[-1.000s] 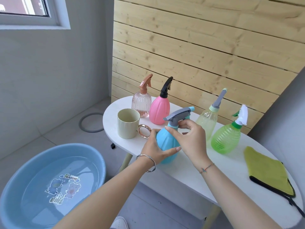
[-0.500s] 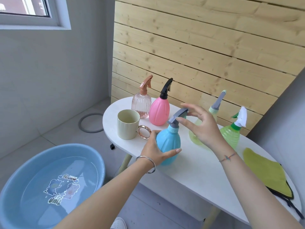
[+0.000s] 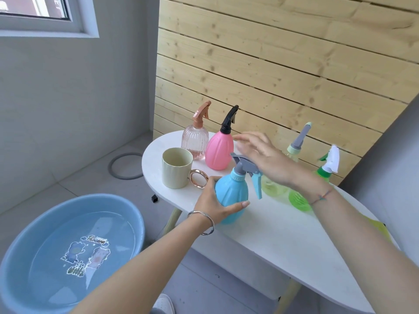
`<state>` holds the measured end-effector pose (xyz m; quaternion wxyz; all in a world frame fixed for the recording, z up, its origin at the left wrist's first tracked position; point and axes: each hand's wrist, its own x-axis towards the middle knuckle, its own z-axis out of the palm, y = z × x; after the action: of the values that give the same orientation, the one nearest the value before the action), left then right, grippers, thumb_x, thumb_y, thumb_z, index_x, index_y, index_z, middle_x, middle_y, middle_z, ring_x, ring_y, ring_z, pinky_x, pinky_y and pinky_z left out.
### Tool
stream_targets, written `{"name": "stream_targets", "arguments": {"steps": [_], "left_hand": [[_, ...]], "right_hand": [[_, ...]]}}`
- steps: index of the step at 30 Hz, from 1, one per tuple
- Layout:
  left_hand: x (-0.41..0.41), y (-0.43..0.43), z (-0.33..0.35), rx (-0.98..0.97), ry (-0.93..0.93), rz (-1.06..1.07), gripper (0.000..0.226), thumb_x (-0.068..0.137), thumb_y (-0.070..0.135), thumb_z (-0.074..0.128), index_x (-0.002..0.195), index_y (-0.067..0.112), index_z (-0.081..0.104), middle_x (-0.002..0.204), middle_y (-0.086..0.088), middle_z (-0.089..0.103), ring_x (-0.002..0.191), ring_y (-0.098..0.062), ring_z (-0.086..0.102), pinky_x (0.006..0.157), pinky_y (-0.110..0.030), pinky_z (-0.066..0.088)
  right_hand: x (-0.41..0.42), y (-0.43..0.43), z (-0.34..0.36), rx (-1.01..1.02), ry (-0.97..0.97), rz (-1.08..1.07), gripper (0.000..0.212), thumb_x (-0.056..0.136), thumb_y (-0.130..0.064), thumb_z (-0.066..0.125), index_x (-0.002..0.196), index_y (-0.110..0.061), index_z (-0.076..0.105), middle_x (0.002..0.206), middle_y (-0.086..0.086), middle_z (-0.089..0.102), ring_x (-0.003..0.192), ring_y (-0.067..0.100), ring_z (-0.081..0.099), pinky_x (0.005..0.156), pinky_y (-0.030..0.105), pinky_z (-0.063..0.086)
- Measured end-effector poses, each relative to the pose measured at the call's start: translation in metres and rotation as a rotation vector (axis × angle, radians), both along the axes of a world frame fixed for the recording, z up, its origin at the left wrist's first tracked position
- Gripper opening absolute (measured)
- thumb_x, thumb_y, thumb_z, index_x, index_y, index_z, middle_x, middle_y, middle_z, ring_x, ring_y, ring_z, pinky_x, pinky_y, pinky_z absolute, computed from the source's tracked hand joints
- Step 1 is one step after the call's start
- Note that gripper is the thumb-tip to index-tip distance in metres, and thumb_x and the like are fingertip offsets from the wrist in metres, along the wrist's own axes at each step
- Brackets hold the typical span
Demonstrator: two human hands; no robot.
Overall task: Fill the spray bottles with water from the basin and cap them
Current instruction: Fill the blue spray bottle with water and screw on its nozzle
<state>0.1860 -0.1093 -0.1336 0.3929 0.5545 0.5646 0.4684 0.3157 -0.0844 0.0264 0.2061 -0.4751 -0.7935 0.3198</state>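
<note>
Gripping blue bottle [image 3: 231, 194], left hand [image 3: 212, 206]; right hand [image 3: 268, 160] now splayed open, sprayer [image 3: 246, 165] turned.

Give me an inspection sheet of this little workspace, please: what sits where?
Surface: white oval table, holding five bottles, a cup and a cloth.
Job's things: blue bottle upright near the front edge, spray head on; clear pink bottle, pink bottle, pale yellow bottle and green bottle behind it, all capped; blue basin on the floor, water in it.
Clutter: cream cup with a gold ring handle; yellow-green cloth, mostly hidden by the right forearm.
Grips: left hand holds the blue bottle's body; right hand open over its spray head, contact unclear.
Cables: nothing seen.
Surroundings: wood-slat wall, window, grey ring on the floor.
</note>
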Motion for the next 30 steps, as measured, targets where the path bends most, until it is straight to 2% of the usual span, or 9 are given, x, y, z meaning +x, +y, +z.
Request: {"name": "stream_targets", "arguments": {"steps": [2,6,13,16,20,23,26,28,30], "left_hand": [[0.0,-0.001,0.0,0.0,0.008,0.005,0.078,0.059,0.056,0.085,0.116,0.028,0.039,0.112,0.009,0.057,0.103,-0.01,0.057,0.083,-0.022,0.046],[0.0,-0.001,0.002,-0.005,0.008,0.009,0.077,0.06,0.054,0.085,0.117,0.028,0.039,0.112,0.008,0.056,0.104,-0.011,0.056,0.083,-0.022,0.045],[0.001,-0.001,0.001,0.003,0.002,0.005,0.078,0.059,0.052,0.086,0.117,0.027,0.04,0.113,0.009,0.056,0.104,-0.009,0.056,0.084,-0.02,0.043],[0.001,-0.001,0.001,-0.002,0.01,0.007,0.077,0.06,0.052,0.086,0.116,0.027,0.039,0.111,0.01,0.057,0.102,-0.008,0.057,0.08,-0.018,0.042],[0.0,-0.001,0.002,-0.014,0.007,0.004,0.077,0.061,0.051,0.086,0.117,0.028,0.038,0.109,0.014,0.054,0.099,-0.006,0.055,0.072,-0.01,0.04],[0.002,-0.001,0.002,0.01,0.028,0.004,0.094,0.053,0.064,0.082,0.127,0.027,0.038,0.118,0.011,0.053,0.107,-0.007,0.053,0.087,-0.019,0.045],[0.002,-0.001,0.001,-0.018,0.014,-0.008,0.096,0.046,0.071,0.077,0.123,0.029,0.038,0.119,0.009,0.054,0.11,-0.01,0.054,0.092,-0.027,0.046],[0.002,-0.001,0.001,-0.025,0.004,-0.013,0.085,0.054,0.062,0.083,0.118,0.029,0.038,0.115,0.009,0.055,0.107,-0.011,0.055,0.086,-0.024,0.045],[0.0,0.0,0.0,-0.026,0.003,-0.011,0.078,0.061,0.053,0.085,0.118,0.028,0.038,0.113,0.01,0.054,0.105,-0.01,0.055,0.081,-0.019,0.042]], "right_hand": [[0.013,0.001,0.016,-0.196,0.062,0.137,0.035,0.1,-0.043,0.036,0.13,-0.037,0.054,0.139,-0.025,0.045,0.131,-0.003,0.039,0.116,0.031,0.026],[0.032,0.008,0.031,-0.26,-0.086,0.329,0.034,0.097,-0.028,0.05,0.129,-0.036,0.057,0.133,-0.026,0.054,0.129,-0.009,0.04,0.11,0.023,0.03],[0.043,0.02,0.03,-0.391,-0.138,0.416,0.064,0.08,0.001,0.071,0.136,-0.024,0.051,0.144,-0.02,0.044,0.131,-0.005,0.041,0.107,0.018,0.036],[0.033,0.016,0.031,-0.315,-0.147,0.348,0.058,0.075,-0.007,0.077,0.127,-0.025,0.06,0.133,-0.018,0.057,0.121,-0.006,0.051,0.101,0.018,0.044],[0.01,0.003,0.027,0.009,-0.24,0.121,0.048,0.055,-0.055,0.08,0.094,-0.029,0.072,0.095,-0.015,0.069,0.08,-0.01,0.059,0.077,0.018,0.046],[-0.012,-0.005,0.01,0.29,-0.313,-0.065,0.067,0.055,-0.075,0.07,0.071,-0.011,0.058,0.074,-0.002,0.066,0.07,0.015,0.057,0.061,0.028,0.041],[-0.029,-0.006,-0.004,0.544,-0.443,-0.144,0.071,0.064,-0.079,0.059,0.063,-0.011,0.043,0.066,0.007,0.061,0.064,0.023,0.054,0.055,0.034,0.037],[-0.025,0.0,-0.001,0.439,-0.382,-0.153,0.064,0.065,-0.075,0.063,0.07,-0.012,0.055,0.07,0.001,0.065,0.066,0.018,0.057,0.058,0.032,0.041],[-0.008,0.007,0.004,0.152,-0.243,-0.003,0.044,0.068,-0.057,0.075,0.096,-0.026,0.066,0.091,-0.014,0.069,0.084,0.004,0.062,0.076,0.027,0.049]]}}
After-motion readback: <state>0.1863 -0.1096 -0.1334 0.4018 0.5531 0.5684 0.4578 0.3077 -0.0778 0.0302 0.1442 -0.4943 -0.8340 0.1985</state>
